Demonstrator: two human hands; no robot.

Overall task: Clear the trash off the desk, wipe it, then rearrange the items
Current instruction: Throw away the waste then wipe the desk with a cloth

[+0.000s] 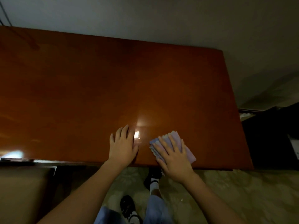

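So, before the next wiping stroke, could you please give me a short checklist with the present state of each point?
1. Cloth lies flat on the desk: ok.
2. Right hand presses the cloth with straight fingers: ok.
3. Left hand rests flat on the desk, beside the cloth and not touching it: ok.
4. Desk top in view free of trash and items in the stroke's path: ok.
5. Desk's left end checked: cannot tell, it runs out of view.
6. Surface already clean or damp: cannot tell, only glare shows.
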